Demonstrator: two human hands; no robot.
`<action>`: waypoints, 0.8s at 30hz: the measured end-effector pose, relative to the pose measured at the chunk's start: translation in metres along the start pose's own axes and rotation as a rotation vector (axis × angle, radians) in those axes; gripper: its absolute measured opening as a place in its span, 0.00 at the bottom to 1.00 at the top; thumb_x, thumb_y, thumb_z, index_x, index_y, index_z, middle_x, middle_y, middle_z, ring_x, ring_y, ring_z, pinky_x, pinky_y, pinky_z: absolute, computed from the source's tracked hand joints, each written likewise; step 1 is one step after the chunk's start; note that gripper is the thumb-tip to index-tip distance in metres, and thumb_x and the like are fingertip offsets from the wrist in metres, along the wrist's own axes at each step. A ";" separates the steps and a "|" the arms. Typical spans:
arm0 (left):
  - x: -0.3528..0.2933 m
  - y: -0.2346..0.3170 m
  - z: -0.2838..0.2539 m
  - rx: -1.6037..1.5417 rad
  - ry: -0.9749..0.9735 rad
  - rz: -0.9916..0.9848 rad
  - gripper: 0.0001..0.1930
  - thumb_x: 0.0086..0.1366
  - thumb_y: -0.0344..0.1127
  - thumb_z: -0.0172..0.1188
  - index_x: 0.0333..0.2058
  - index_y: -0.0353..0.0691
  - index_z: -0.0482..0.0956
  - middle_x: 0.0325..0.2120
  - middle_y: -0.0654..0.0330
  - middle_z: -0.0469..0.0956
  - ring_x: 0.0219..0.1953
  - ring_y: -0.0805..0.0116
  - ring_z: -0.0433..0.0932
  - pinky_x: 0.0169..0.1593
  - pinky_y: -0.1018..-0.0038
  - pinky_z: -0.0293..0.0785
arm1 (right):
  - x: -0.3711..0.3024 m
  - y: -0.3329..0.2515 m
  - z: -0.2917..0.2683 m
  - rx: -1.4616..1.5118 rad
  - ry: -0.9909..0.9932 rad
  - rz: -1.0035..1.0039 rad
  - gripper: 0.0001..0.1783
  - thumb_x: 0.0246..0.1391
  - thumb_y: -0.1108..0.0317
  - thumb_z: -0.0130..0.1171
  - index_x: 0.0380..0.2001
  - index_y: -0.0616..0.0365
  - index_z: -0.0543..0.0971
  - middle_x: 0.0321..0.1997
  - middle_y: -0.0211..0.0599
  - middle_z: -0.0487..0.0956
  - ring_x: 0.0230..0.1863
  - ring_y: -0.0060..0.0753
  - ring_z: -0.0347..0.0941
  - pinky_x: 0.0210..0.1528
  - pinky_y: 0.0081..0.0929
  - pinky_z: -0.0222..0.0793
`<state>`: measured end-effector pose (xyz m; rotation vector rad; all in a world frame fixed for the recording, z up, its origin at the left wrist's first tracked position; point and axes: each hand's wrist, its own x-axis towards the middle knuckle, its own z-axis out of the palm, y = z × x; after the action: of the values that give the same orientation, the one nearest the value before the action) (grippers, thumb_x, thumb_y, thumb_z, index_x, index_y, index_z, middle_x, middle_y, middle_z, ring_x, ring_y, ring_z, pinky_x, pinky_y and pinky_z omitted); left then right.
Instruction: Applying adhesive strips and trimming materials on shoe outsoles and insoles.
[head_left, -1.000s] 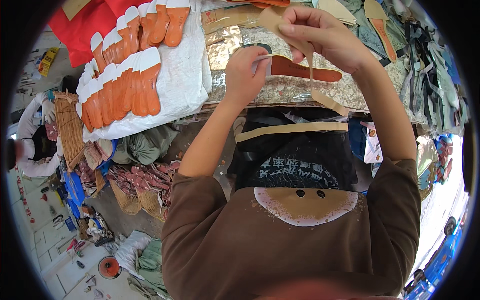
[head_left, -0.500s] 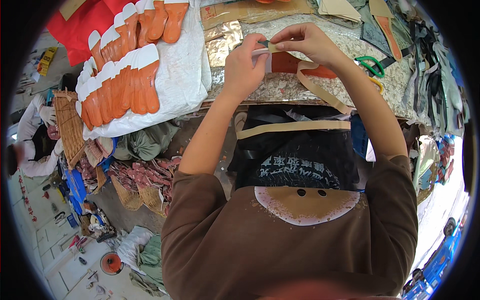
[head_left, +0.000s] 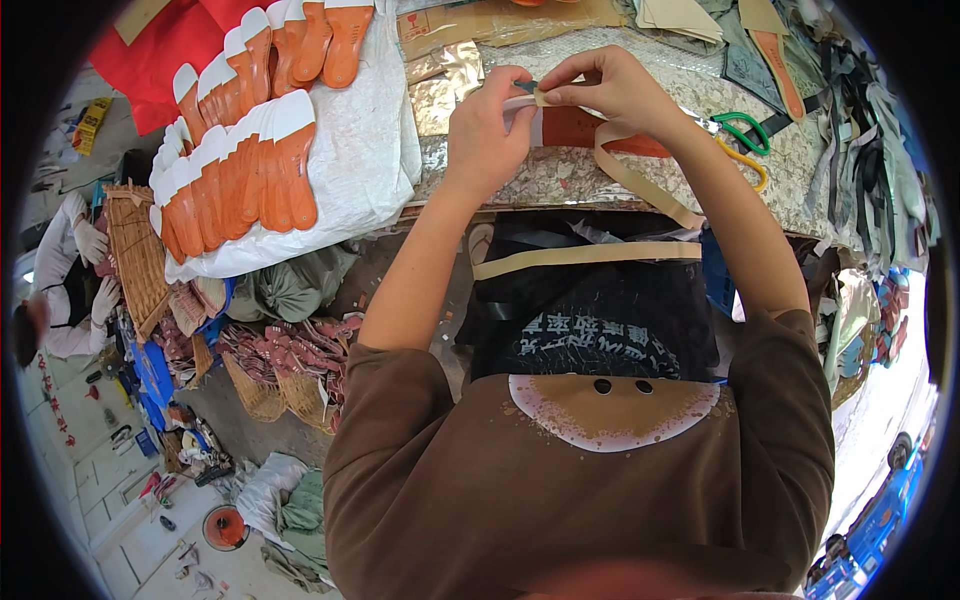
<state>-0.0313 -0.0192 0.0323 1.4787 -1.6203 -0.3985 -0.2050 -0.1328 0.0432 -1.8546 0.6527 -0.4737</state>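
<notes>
Head view | I read left hand [head_left: 490, 125] at 12 o'clock, grasping the orange insole [head_left: 572, 127] by its white end | right hand [head_left: 612, 92], 1 o'clock, pinching a tan strip [head_left: 650, 194] there | orange insole at 1 o'clock, above table [head_left: 560, 180] | green-and-yellow scissors [head_left: 767, 143] at 2 | insole rows [head_left: 235, 190] at 10

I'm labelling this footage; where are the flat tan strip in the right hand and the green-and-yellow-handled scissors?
Flat tan strip [head_left: 646, 187]: head view, on its stretch below the hand.
Green-and-yellow-handled scissors [head_left: 757, 125]: head view, on the green handle loop.
</notes>
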 end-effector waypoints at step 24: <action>-0.003 0.005 0.008 0.174 0.094 0.185 0.03 0.60 0.31 0.59 0.29 0.39 0.80 0.24 0.56 0.77 0.29 0.54 0.76 0.32 0.64 0.71 | -0.023 0.014 -0.025 -0.117 -0.034 -0.146 0.09 0.54 0.67 0.65 0.31 0.63 0.81 0.24 0.24 0.68 0.27 0.17 0.61 0.29 0.20 0.56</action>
<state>-0.0406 -0.0174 0.0304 1.4362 -1.7340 -0.0845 -0.2408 -0.1396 0.0391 -2.0264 0.5341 -0.5063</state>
